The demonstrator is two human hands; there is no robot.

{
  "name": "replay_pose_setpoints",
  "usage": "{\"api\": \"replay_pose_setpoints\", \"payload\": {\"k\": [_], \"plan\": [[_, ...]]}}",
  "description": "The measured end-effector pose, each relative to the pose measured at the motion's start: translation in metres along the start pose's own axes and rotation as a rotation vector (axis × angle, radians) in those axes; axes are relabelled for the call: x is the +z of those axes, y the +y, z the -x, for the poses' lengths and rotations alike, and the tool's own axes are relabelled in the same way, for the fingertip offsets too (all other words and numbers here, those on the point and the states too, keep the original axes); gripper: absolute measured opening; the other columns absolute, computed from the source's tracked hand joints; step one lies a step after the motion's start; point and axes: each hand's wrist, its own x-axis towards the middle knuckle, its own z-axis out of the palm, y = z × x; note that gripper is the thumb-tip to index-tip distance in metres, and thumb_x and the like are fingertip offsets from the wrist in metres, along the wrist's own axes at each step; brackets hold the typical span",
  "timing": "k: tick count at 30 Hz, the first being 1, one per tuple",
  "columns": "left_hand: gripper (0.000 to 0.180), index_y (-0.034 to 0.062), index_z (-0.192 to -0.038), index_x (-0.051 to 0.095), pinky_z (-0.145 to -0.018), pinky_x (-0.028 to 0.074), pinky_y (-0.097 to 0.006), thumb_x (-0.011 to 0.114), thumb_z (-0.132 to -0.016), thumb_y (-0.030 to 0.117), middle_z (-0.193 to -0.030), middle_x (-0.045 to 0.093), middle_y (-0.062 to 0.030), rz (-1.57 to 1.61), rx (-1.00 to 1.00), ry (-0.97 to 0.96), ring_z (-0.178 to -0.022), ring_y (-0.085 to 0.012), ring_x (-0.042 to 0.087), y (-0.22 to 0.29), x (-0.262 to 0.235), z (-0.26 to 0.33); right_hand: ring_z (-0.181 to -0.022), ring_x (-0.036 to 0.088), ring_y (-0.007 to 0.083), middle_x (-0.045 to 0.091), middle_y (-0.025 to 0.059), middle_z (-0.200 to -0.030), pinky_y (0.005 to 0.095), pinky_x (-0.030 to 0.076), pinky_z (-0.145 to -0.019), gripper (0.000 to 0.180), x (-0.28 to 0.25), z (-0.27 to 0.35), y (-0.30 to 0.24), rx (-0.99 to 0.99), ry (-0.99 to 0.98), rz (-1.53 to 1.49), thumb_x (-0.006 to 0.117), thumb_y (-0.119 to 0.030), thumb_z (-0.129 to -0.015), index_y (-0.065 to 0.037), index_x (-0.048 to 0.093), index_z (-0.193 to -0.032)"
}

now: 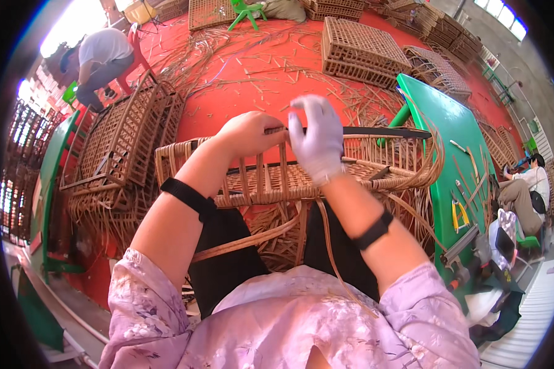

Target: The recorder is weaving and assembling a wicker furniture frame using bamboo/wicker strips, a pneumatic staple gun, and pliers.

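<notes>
A brown woven rattan basket [252, 195] lies across my lap, with upright stakes, a plaited base and a dark strip [385, 131] along its far rim. My bare left hand [252, 133] is closed at that rim, its thumb and fingers pinching at the top edge near the middle. Just right of it is my right hand [321, 136] in a pale glove, its thumb and forefinger apart with nothing visible between them. The other gloved fingers are partly hidden. Loose rattan strands [252, 241] hang from the basket over my dark trousers.
At right, a green table [446, 141] bears yellow-handled pliers [459, 215] and cane strips. Stacked baskets [120, 138] stand at left and a large basket [363, 52] at the back. Cane scraps litter the red floor. Two people sit apart, one at far left, one at far right.
</notes>
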Motion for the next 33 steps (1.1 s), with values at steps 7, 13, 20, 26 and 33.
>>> {"api": "replay_pose_setpoints", "payload": {"k": [7,13,20,26,33], "plan": [[0.043,0.0025,-0.107,0.069,-0.071,0.053,-0.035,0.056,-0.096,0.041,-0.086,0.07,-0.013,0.158,-0.075,-0.096,-0.076,-0.0207,0.068,0.006,-0.001,-0.004,-0.088,0.064,0.0348,0.061,0.0211,-0.111,0.0421,0.052,-0.078,0.029,-0.037,0.072,-0.033,0.286,-0.2,-0.279,0.058,-0.005,-0.088,-0.002,0.056,-0.118],[0.044,0.0037,-0.107,0.069,-0.074,0.052,-0.036,0.054,-0.096,0.044,-0.088,0.069,-0.0123,0.105,-0.071,-0.064,-0.078,-0.0221,0.068,0.013,-0.001,-0.003,-0.083,0.066,0.0184,0.064,0.0131,-0.106,0.0311,0.052,-0.074,0.041,0.006,0.062,-0.018,0.913,-0.396,-0.619,0.05,-0.015,-0.095,0.002,0.044,-0.132],[0.035,0.0097,-0.108,0.067,-0.086,0.049,-0.04,0.061,-0.091,0.04,-0.101,0.066,-0.0097,0.007,0.041,0.211,-0.095,-0.0302,0.063,0.002,0.026,0.013,-0.078,0.067,0.0146,0.067,0.0099,-0.085,0.03,0.052,-0.068,0.028,0.016,0.057,-0.029,1.13,-0.207,-0.929,0.045,-0.018,-0.1,0.003,0.062,-0.107],[0.019,0.0069,-0.081,0.07,-0.109,0.03,-0.049,0.07,-0.084,0.026,-0.123,0.058,-0.0074,-0.224,0.042,0.71,-0.128,-0.0321,0.045,0.026,0.057,0.055,-0.08,0.068,0.0254,0.068,0.0179,-0.088,0.037,0.051,-0.073,0.027,0.014,0.057,-0.024,0.953,-0.371,-0.37,0.051,-0.021,-0.098,0.002,0.063,-0.106],[0.028,0.0054,-0.076,0.075,-0.117,0.012,-0.051,0.065,-0.087,0.029,-0.142,0.049,-0.009,-0.149,-0.036,0.674,-0.141,-0.0345,0.027,0.033,0.073,0.055,-0.083,0.067,0.0313,0.068,0.0215,-0.091,0.0385,0.05,-0.075,0.025,0.008,0.054,-0.025,0.992,-0.35,-0.506,0.052,-0.02,-0.097,0.002,0.062,-0.105]]}}
